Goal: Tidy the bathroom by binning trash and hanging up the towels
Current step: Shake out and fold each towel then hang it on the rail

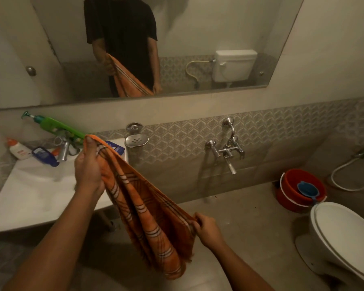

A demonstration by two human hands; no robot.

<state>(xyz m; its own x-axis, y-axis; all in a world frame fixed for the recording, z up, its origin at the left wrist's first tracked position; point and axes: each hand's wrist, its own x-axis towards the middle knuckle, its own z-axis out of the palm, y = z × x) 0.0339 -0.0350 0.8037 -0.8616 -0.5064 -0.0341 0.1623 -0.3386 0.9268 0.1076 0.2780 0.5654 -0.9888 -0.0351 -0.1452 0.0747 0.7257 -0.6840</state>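
An orange checked towel [147, 211] hangs stretched between my two hands in front of the white sink [36, 198]. My left hand [88, 164] grips its upper corner, raised above the sink's right side. Lower and to the right, my right hand [206, 229] pinches the towel's other end. The cloth sags in folds between them, its fringe hanging below. The mirror [198, 28] above reflects the person and the towel.
Bottles and tubes [42, 154] crowd the sink's back edge near a green pump bottle [57, 127]. A steel soap dish [136, 140] and wall taps [227, 148] are on the tiled wall. A red bucket [298, 190] with a blue mug and a white toilet [340, 236] stand at right.
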